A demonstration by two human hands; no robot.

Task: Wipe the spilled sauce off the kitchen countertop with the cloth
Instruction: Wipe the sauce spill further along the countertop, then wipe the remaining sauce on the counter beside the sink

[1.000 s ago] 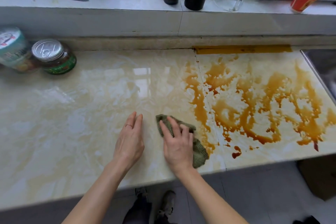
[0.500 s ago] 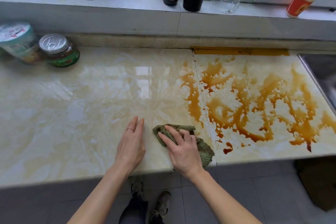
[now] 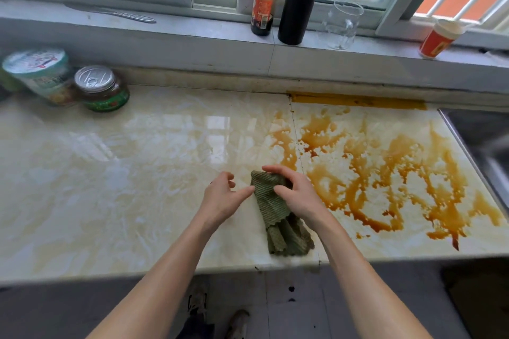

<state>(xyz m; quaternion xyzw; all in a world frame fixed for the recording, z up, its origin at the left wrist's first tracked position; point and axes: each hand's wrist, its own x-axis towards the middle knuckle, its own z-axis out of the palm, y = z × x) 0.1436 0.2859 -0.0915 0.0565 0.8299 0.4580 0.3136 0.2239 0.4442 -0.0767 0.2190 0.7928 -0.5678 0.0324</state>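
While the right hand (image 3: pixel 298 197) pinches the cloth (image 3: pixel 271 208) by its top, bunched and trailing onto the bench (image 3: pixel 110 173) near the front edge, the left hand (image 3: pixel 223 197) hangs loose-fingered, thumb at the cloth's side, likely refolding for a clean face. Sauce (image 3: pixel 385 168) pools just to its right, unwiped.

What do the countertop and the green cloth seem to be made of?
The countertop: probably polished stone or marble-look tile, cream with pale veins; glossy, with bright reflections. The cloth: seemingly knitted or woven textile, matte green, with ribbed rows and soft folds.
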